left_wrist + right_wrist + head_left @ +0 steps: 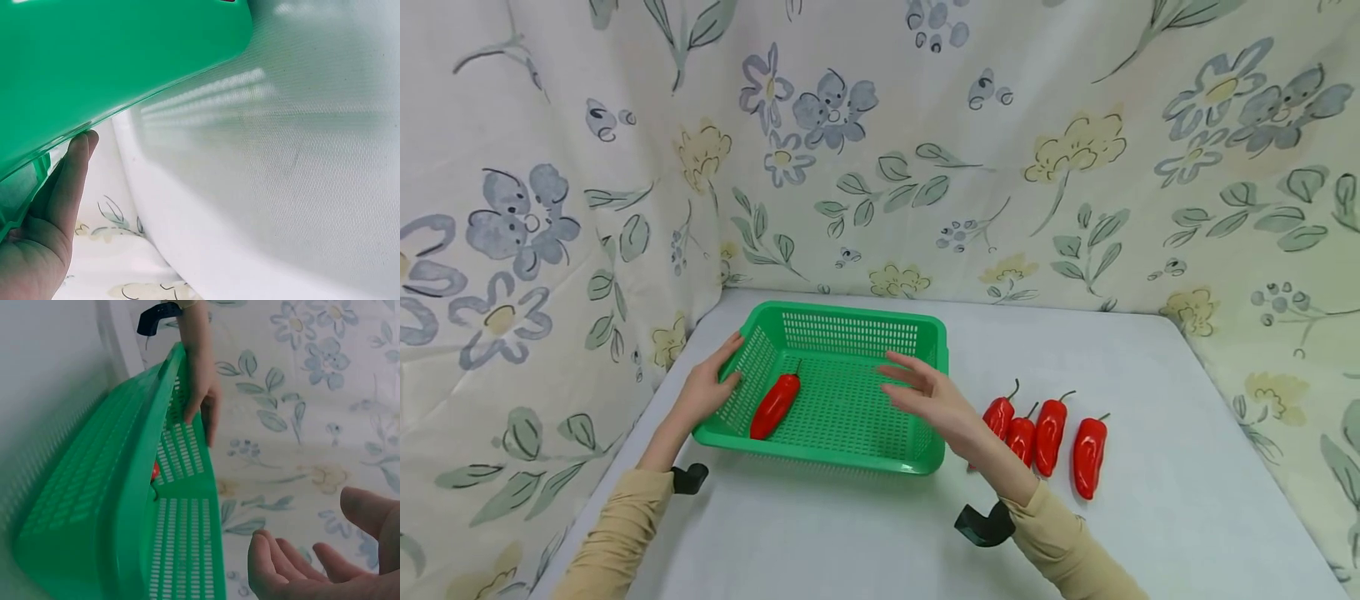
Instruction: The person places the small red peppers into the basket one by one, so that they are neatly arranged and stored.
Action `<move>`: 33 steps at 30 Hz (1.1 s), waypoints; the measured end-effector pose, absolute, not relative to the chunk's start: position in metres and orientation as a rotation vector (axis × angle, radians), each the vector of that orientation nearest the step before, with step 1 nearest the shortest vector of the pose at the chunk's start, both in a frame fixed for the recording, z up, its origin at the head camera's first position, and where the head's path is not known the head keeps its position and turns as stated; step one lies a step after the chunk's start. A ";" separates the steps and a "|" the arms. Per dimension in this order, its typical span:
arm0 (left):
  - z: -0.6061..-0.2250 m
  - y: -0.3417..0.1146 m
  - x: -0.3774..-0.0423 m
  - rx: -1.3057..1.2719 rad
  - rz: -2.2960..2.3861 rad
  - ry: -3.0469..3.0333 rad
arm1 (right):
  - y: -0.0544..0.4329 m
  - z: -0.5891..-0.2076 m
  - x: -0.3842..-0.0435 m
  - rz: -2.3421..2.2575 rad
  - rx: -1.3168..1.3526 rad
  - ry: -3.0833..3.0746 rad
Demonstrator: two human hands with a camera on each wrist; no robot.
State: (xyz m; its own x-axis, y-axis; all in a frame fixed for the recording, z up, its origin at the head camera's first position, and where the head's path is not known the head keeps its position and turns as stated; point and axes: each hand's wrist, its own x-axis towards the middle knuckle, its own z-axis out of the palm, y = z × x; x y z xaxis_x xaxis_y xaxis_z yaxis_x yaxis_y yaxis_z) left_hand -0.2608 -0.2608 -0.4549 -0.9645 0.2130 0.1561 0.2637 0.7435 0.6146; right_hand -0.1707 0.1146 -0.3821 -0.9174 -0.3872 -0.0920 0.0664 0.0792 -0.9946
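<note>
A green plastic basket with slotted walls stands on the white table. One red chili pepper lies inside, toward its left end, stem pointing to the back. My left hand grips the basket's left rim, its thumb on the inner side; the left wrist view shows fingers under the rim. Over the basket's right end hovers my right hand, fingers spread and loosely bent, holding nothing. To the right of the basket several red peppers lie on the table, one partly hidden behind my right wrist.
The white table reaches out in front of the basket and to the right of the peppers. A flower-printed cloth hangs at the back and both sides. Black straps sit on the wrists.
</note>
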 end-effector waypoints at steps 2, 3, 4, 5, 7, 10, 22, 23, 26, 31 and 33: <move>-0.455 -0.261 -0.261 -0.386 -1.028 -2.864 | 0.121 -0.382 -0.169 -1.892 -0.295 2.059; -0.455 -0.261 -0.261 -0.384 -1.029 -2.866 | 0.125 -0.382 -0.168 -1.890 -0.285 2.068; -0.455 -0.261 -0.261 -0.382 -1.032 -2.868 | 0.129 -0.382 -0.167 -1.885 -0.276 2.080; -0.455 -0.261 -0.261 -0.382 -1.035 -2.868 | 0.132 -0.382 -0.166 -1.886 -0.270 2.085; -0.454 -0.261 -0.262 -0.385 -1.042 -2.866 | 0.140 -0.383 -0.164 -1.883 -0.261 2.107; -0.454 -0.261 -0.262 -0.391 -1.055 -2.860 | 0.150 -0.385 -0.161 -1.877 -0.224 2.140; -0.455 -0.263 -0.262 -0.390 -1.054 -2.856 | 0.187 -0.389 -0.150 -1.858 -0.158 2.350; -0.455 -0.263 -0.262 -0.390 -1.055 -2.857 | 0.191 -0.389 -0.149 -1.853 -0.153 2.371; -0.455 -0.263 -0.262 -0.390 -1.062 -2.858 | 0.201 -0.391 -0.146 -1.843 -0.139 2.424; -0.454 -0.263 -0.261 -0.391 -1.060 -2.855 | 0.217 -0.393 -0.141 -1.803 -0.060 2.494; -0.454 -0.262 -0.261 -0.389 -1.060 -2.853 | 0.224 -0.393 -0.139 -1.790 -0.027 2.512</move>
State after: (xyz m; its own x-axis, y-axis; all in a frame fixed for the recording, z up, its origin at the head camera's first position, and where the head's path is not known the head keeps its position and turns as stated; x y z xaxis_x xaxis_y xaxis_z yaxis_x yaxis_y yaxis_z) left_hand -0.2608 -0.2622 -0.4539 -0.9651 0.2102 0.1560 0.2611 0.7295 0.6322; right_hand -0.1392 0.2236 -0.3932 -0.9982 -0.0471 -0.0361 0.0187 0.3268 -0.9449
